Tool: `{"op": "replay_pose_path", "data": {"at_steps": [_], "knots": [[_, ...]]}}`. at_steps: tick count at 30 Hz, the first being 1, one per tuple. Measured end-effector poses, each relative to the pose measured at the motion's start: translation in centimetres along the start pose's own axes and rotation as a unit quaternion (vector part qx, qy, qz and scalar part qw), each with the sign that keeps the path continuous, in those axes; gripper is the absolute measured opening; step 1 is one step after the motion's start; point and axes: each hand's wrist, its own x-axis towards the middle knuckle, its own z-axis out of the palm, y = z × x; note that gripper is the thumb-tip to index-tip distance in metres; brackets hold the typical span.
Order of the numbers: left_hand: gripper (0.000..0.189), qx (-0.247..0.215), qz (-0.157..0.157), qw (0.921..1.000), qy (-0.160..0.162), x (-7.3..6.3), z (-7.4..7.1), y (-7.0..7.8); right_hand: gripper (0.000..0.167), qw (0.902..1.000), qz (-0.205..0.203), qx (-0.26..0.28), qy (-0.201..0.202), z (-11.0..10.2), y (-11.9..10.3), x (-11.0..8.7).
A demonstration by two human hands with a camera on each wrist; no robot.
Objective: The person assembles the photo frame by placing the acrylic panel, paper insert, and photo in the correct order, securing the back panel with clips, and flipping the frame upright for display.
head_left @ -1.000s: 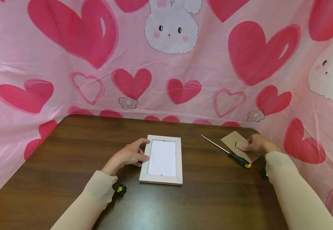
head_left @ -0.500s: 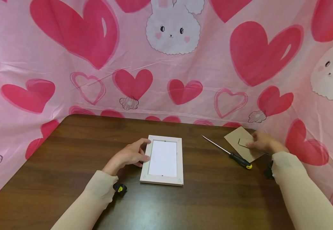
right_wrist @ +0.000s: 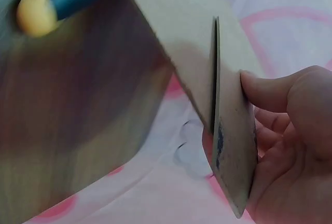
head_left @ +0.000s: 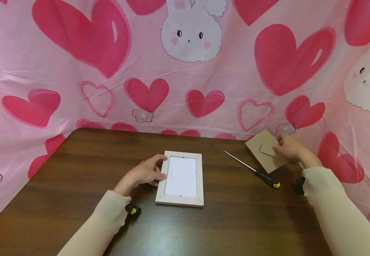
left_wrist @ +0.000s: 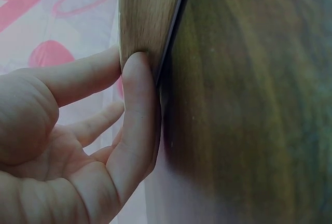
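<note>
My frame [head_left: 199, 177] is white in front, and its side is light brown with wood lines. The sheet [head_left: 182, 176] inside the frame is white. Right of the frame, the screwdriver [head_left: 259, 174] has a silver rod and a dark handle with a yellow end. The board [head_left: 266, 141] I hold, farther right of the frame, is tan. Under the frame, the table [head_left: 232, 213] is dark brown with streaks. Behind the frame, the cloth [head_left: 175, 73] is pink with red hearts and white bunnies. My sleeves [head_left: 90, 224] are cream.
</note>
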Motion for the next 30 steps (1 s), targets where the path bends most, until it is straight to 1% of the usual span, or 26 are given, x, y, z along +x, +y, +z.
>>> {"op": "replay_pose_path", "data": {"at_steps": [3,7,12,15,17,19,20,21,23,25,27,28,29,30], "knots": [[0.073,0.002,0.001,1.0000,0.000,0.0,0.0,0.0,0.031,0.9999,-0.009,0.009,0.009,-0.2,-1.9,0.0],[0.073,0.011,0.001,0.9999,0.001,0.2,-0.1,0.1,0.027,0.9988,-0.028,0.030,0.026,0.3,-4.5,-0.1],[0.073,0.012,-0.001,0.9999,0.002,0.1,-0.1,0.1,0.035,0.9963,-0.033,0.066,0.042,1.7,-7.7,-0.6],[0.073,0.005,-0.002,1.0000,0.001,0.0,-0.1,0.0,0.042,0.9925,-0.031,0.110,0.043,2.8,-9.7,-0.9],[0.073,0.002,0.000,1.0000,0.000,0.1,-0.1,-0.1,0.045,0.9866,-0.022,0.157,0.039,3.6,-11.0,-1.1],[0.073,0.000,0.001,1.0000,0.000,0.1,0.0,-0.2,0.046,0.9763,-0.009,0.214,0.030,4.5,-12.3,-1.2],[0.073,-0.001,0.002,1.0000,-0.001,0.1,0.0,-0.2,0.046,0.9699,-0.002,0.242,0.025,5.0,-12.9,-1.2],[0.073,-0.001,0.003,1.0000,-0.001,0.1,0.0,-0.2,0.046,0.9613,0.002,0.275,0.019,5.5,-13.5,-1.3],[0.073,-0.002,0.004,1.0000,-0.002,0.1,0.0,-0.2,0.045,0.9387,0.013,0.344,0.003,6.7,-14.7,-1.3],[0.073,-0.003,0.003,1.0000,-0.002,0.1,-0.1,-0.2,0.046,0.9166,0.021,0.399,-0.010,8.0,-15.8,-1.3],[0.073,-0.004,0.003,1.0000,-0.003,0.1,-0.1,-0.2,0.047,0.8977,0.027,0.440,-0.016,9.4,-16.9,-1.2],[0.073,-0.003,0.003,1.0000,-0.003,0.2,-0.1,-0.2,0.047,0.8905,0.028,0.454,-0.016,10.0,-17.4,-1.2],[0.073,-0.001,0.003,1.0000,-0.003,0.2,-0.1,-0.2,0.047,0.8856,0.027,0.463,-0.016,10.7,-18.0,-1.2],[0.073,0.000,0.003,1.0000,-0.003,0.2,-0.1,-0.2,0.047,0.8829,0.028,0.469,-0.016,11.3,-18.6,-1.2]]}}
